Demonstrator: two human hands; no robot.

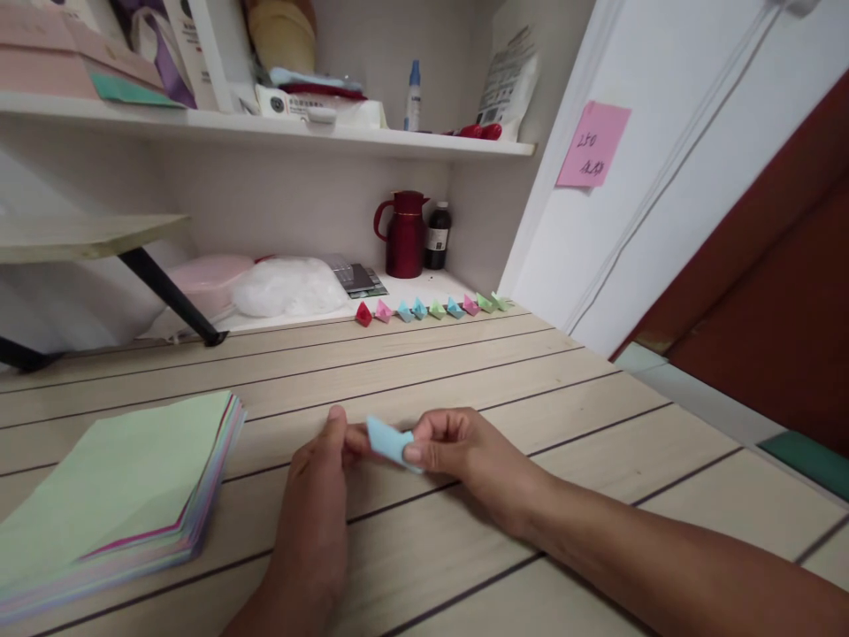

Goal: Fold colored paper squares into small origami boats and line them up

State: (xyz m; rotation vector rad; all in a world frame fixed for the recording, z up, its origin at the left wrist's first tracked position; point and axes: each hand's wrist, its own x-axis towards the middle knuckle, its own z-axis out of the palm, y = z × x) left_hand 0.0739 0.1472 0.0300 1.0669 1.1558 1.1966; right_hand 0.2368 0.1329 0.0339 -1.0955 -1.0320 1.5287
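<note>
Both my hands meet over the wooden tabletop (597, 460), pinching a small folded piece of light blue paper (388, 440). My left hand (318, 495) grips its left end with thumb and fingers closed. My right hand (451, 447) pinches its right end, thumb on top. A thick stack of coloured square paper (112, 495), pale green sheet uppermost, lies to the left of my left hand. Along the far edge of the table stands a row of several small folded paper boats (431, 308) in red, pink, blue and green.
Behind the boats sit a dark red jug (404, 234), a dark bottle (438, 235), a white plastic bag (288, 287) and a pink lidded box (205, 279). A shelf (265, 133) above carries packages. A white door with a pink sticky note (592, 144) stands right.
</note>
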